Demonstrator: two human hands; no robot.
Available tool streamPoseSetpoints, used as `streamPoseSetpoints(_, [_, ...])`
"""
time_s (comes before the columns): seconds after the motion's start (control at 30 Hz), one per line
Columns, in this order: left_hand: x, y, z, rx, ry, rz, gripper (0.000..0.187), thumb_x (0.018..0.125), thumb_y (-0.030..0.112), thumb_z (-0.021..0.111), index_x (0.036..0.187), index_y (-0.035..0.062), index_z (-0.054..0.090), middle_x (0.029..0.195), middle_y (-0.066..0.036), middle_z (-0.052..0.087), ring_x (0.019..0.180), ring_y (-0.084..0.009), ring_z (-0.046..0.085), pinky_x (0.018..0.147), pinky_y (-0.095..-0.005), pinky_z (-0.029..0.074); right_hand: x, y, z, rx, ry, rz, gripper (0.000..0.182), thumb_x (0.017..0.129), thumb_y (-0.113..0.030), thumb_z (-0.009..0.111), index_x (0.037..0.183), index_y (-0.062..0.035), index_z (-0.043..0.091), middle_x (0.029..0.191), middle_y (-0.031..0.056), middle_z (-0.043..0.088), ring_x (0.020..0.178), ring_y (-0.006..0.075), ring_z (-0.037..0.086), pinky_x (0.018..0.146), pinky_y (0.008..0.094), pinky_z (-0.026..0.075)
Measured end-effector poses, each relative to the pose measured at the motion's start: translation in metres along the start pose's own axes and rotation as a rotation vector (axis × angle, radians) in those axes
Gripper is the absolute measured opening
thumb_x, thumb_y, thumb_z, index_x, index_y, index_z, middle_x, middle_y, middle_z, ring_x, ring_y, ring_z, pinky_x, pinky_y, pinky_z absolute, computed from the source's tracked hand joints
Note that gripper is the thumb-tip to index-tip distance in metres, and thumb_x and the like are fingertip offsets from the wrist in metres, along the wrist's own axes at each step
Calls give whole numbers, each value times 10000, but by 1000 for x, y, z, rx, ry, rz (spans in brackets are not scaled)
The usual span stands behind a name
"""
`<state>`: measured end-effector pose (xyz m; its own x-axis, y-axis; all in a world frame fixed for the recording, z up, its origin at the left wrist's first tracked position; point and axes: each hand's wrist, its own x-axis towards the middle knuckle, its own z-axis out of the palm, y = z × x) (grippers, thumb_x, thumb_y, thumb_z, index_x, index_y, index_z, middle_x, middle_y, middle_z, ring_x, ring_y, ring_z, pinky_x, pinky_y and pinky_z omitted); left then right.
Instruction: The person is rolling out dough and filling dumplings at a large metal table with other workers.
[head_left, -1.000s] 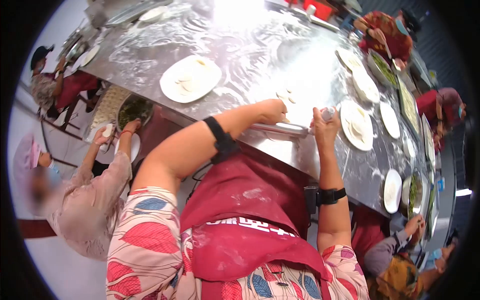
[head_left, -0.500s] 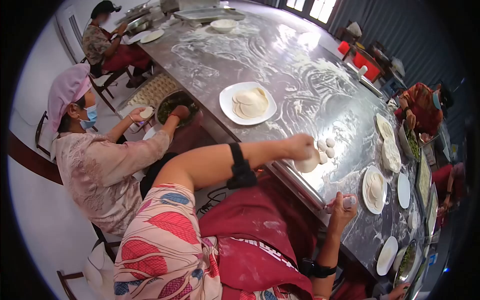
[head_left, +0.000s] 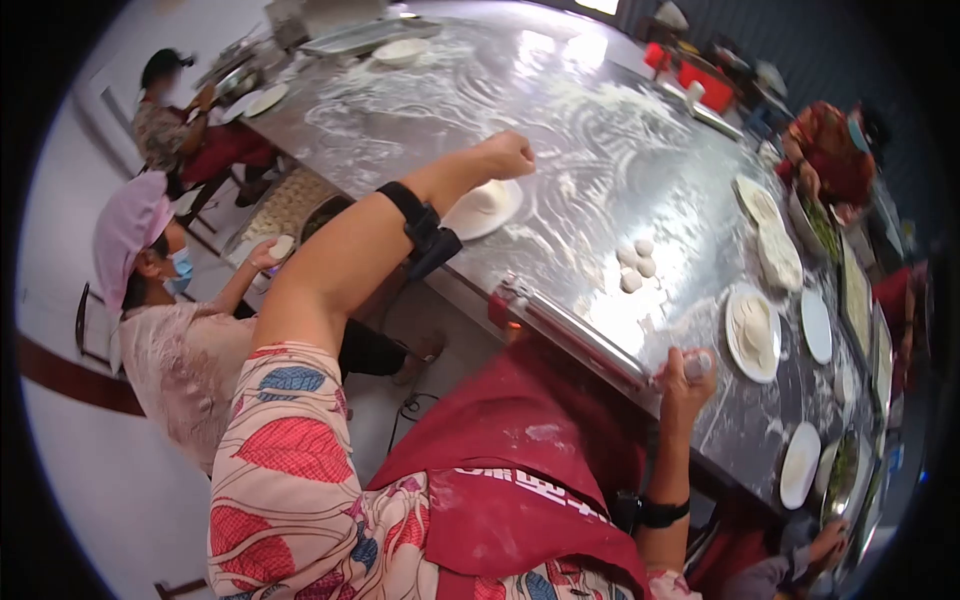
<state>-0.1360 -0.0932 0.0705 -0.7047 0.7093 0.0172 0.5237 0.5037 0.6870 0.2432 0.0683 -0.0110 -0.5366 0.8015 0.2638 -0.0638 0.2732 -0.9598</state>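
My left hand (head_left: 508, 156) is reached out over the far edge of a white plate (head_left: 512, 213) bearing flat dough wrappers (head_left: 490, 198). Its fingers are curled closed, and no wrapper shows in them. My right hand (head_left: 683, 385), at the table's front edge, is wrapped round a short rolling pin (head_left: 699, 364); most of the pin is hidden by the fingers. Several small dough pieces (head_left: 636, 264) lie on the floured metal table (head_left: 580, 230) between my hands.
To the right are a plate of wrappers (head_left: 752, 335), a bare white plate (head_left: 816, 326) and a long dough mass (head_left: 778, 255). A metal bar (head_left: 575, 325) runs along the front edge. A co-worker in a pink cap (head_left: 135, 235) sits left; others work around the table.
My left hand has moved away from the dough pieces to above the plate of wrappers. The wrapper it held no longer shows in it. My right hand keeps its hold on the rolling pin.
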Motion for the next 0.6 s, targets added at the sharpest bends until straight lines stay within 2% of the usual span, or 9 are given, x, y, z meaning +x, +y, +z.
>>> streamPoseSetpoints(0.03, [5, 9, 20, -134, -141, 1, 174, 784, 148, 650, 882, 5, 652, 803, -92, 648, 744, -151, 603, 648, -294, 481, 1, 0, 1, -33, 6, -23, 155, 842, -1, 614, 803, -53, 474, 614, 14, 511, 493, 80, 519, 451, 225, 410])
streamPoseSetpoints(0.13, [7, 51, 80, 41, -397, 126, 162, 778, 143, 654, 876, 14, 662, 818, -108, 662, 778, -182, 631, 666, -323, 491, 1, 2, 0, -45, 6, -41, 162, 839, -5, 624, 801, -58, 476, 597, 3, 515, 496, 70, 516, 452, 223, 403])
streamPoseSetpoints(0.2, [0, 75, 114, 221, -361, 364, 169, 767, 161, 667, 875, 31, 673, 847, -134, 675, 814, -233, 649, 705, -356, 499, 1, 3, 0, -28, -5, -35, 167, 839, -10, 631, 802, -61, 476, 587, -3, 520, 500, 65, 515, 453, 221, 400])
streamPoseSetpoints(0.23, [-2, 86, 128, 275, -348, 366, 218, 753, 216, 691, 896, 52, 683, 866, -147, 676, 850, -287, 649, 746, -383, 500, 0, 2, 0, -26, -8, -29, 169, 840, -12, 633, 803, -63, 477, 583, -6, 523, 501, 64, 514, 454, 220, 399])
streamPoseSetpoints(0.27, [-6, 97, 141, 349, -305, 246, 266, 750, 268, 696, 903, 50, 685, 881, -149, 674, 874, -308, 645, 764, -398, 500, -1, 2, -1, -21, -16, -28, 171, 840, -14, 636, 803, -65, 477, 578, -9, 526, 502, 62, 514, 455, 219, 399])
streamPoseSetpoints(0.33, [-21, 119, 151, 303, -250, 155, 313, 740, 302, 706, 890, 29, 680, 922, -170, 660, 912, -332, 633, 778, -407, 497, -2, 2, -1, -24, -7, -20, 178, 838, -14, 643, 804, -65, 476, 582, -10, 531, 507, 55, 511, 463, 212, 402])
streamPoseSetpoints(0.43, [-17, 115, 179, 411, -255, 185, 330, 713, 223, 683, 1031, 135, 672, 997, -176, 649, 938, -322, 631, 776, -401, 507, -3, -1, 0, 22, -15, -4, 183, 836, -13, 648, 801, -66, 476, 589, -7, 535, 512, 49, 514, 465, 210, 406])
streamPoseSetpoints(0.53, [-19, 108, 198, 349, -237, 290, 322, 699, 202, 694, 1009, 115, 677, 974, -179, 653, 935, -331, 631, 778, -397, 508, -5, -3, 0, 35, -12, 15, 184, 838, -22, 652, 802, -67, 478, 584, -8, 532, 518, 51, 523, 467, 212, 412])
streamPoseSetpoints(0.6, [-25, 105, 201, 309, -259, 260, 330, 689, 197, 701, 1001, 95, 676, 957, -170, 657, 922, -323, 635, 771, -388, 510, -6, 0, -1, 12, -11, 11, 177, 836, -25, 657, 822, -61, 484, 605, -4, 536, 528, 53, 529, 473, 214, 418])
